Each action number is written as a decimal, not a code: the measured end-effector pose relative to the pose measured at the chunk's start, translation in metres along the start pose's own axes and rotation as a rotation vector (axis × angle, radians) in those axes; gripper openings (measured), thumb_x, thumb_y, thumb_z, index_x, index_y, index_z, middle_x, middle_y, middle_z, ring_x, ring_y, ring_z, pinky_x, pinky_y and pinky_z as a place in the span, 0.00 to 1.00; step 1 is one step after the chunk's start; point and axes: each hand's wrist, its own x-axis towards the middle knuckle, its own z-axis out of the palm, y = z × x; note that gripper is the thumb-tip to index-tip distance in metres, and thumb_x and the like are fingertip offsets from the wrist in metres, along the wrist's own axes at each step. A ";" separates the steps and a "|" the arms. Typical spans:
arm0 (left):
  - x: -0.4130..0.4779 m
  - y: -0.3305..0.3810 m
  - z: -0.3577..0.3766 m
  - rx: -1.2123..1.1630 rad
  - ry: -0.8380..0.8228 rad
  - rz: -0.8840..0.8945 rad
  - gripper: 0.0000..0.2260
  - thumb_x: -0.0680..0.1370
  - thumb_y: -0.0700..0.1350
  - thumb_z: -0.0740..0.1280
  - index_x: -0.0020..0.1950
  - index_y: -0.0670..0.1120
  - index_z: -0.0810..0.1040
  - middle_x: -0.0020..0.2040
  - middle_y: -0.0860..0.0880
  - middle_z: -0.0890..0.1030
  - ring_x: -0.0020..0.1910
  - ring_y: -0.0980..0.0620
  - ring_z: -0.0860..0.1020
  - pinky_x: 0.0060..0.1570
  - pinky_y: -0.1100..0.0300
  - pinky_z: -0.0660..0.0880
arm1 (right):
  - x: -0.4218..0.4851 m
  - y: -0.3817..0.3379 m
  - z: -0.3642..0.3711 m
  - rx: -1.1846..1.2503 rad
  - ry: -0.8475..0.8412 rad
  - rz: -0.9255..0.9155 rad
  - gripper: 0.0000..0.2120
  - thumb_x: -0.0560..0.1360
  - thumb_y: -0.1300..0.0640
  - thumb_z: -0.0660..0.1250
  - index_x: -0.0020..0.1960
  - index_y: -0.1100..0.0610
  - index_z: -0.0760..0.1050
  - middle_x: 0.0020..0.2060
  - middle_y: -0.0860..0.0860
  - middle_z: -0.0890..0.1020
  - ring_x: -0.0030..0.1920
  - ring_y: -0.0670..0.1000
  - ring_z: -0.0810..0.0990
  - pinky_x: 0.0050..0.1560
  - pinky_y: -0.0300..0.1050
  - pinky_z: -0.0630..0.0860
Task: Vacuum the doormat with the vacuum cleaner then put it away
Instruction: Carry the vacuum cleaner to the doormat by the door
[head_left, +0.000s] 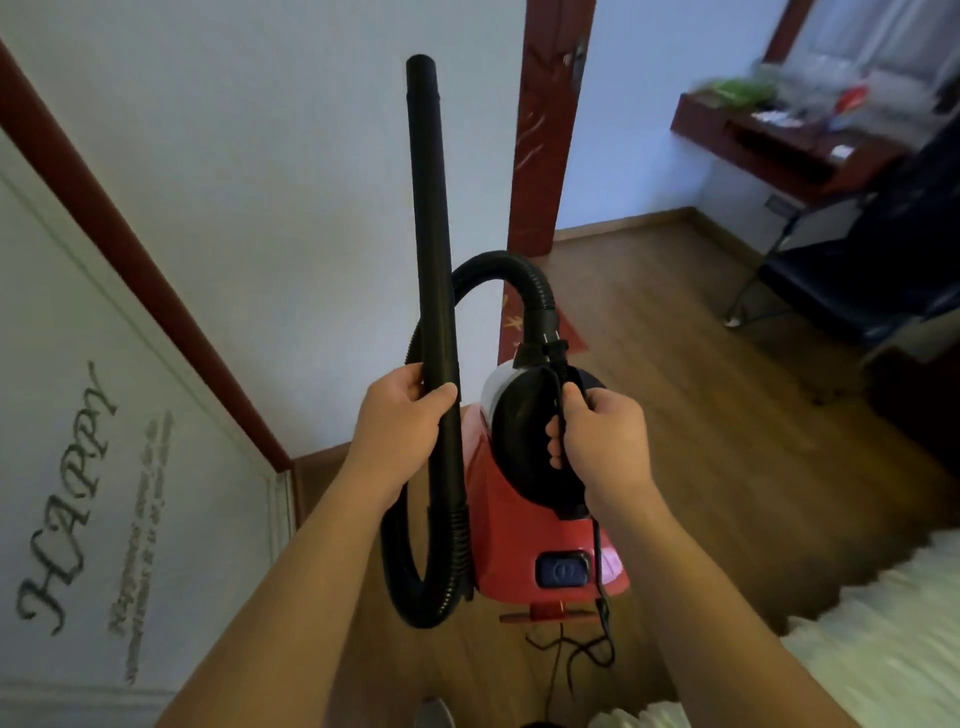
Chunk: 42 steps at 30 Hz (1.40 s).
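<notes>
Left hand (402, 423) grips my rigid black plastic wand (431, 249); right hand (597, 441) clenches the black handle of the red canister vacuum cleaner (514, 525), held above the brown wood-plank floor (675, 374). Left of the vacuum, a white panel (104, 415) reads "HAPPY"; behind it lies a red doormat (569, 330).

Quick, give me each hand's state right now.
Left hand: closed around the black wand.
Right hand: closed on the vacuum cleaner handle, cord under the fingers.
</notes>
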 end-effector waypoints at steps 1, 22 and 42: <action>0.016 0.004 0.004 0.006 -0.023 0.007 0.11 0.81 0.46 0.67 0.64 0.49 0.78 0.53 0.49 0.84 0.52 0.50 0.83 0.55 0.49 0.82 | 0.011 -0.004 0.002 0.010 0.028 0.007 0.16 0.84 0.55 0.61 0.41 0.61 0.77 0.27 0.51 0.78 0.25 0.49 0.75 0.29 0.44 0.75; 0.228 0.092 0.259 0.098 -0.372 0.096 0.04 0.80 0.45 0.68 0.51 0.52 0.82 0.45 0.49 0.85 0.46 0.50 0.84 0.48 0.54 0.82 | 0.253 -0.042 -0.132 0.166 0.336 0.129 0.14 0.84 0.54 0.60 0.46 0.61 0.77 0.30 0.52 0.79 0.27 0.49 0.76 0.31 0.45 0.76; 0.426 0.180 0.535 0.050 -0.681 0.127 0.04 0.81 0.44 0.68 0.50 0.54 0.81 0.47 0.47 0.85 0.47 0.49 0.84 0.53 0.47 0.82 | 0.522 -0.073 -0.282 0.151 0.607 0.167 0.14 0.84 0.52 0.60 0.48 0.59 0.79 0.31 0.51 0.80 0.27 0.47 0.77 0.30 0.41 0.75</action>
